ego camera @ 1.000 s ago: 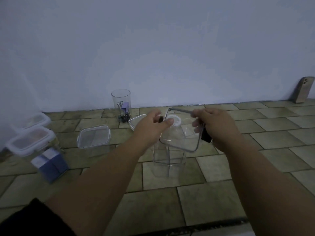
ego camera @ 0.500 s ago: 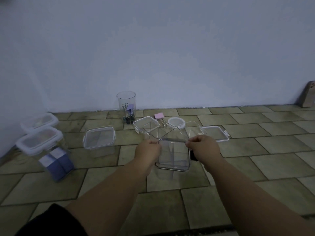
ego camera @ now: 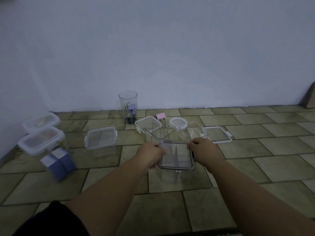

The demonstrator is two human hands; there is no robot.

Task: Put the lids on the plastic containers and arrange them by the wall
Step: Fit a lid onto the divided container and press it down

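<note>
Pale blue wall (ego camera: 153, 48) at the top of the frame, green floor tiles (ego camera: 255, 164) below.

In the middle: a square lid (ego camera: 175, 155) with a grey rim lying flat on a tall clear box (ego camera: 170, 176). Left hand (ego camera: 150, 155) curled on the lid's left edge, right hand (ego camera: 203, 150) curled on its right edge, fingers bent and gripping the rim. Probably being pressed down now; hard to tell if fully snapped shut.

Done so far, going by the look: three boxes with lids on. Two white-lidded ones at the left of the frame, the nearer (ego camera: 46, 150) holding blue and white packs, the farther (ego camera: 41, 120) too blurry to read. One more lidded box (ego camera: 101, 140) right of them, looking empty.

Left to do: two open clear boxes (ego camera: 160, 131) (ego camera: 194, 132) just behind the hands, nothing seen inside. Loose lids around them: a square one (ego camera: 144, 124), a round white one (ego camera: 178, 122), a flat one (ego camera: 216, 134) to the right. Round jar (ego camera: 128, 106) by the wall, no lid, clips inside. Pink clip (ego camera: 161, 116) on the floor nearby.

Lining up by the wall still to come.
</note>
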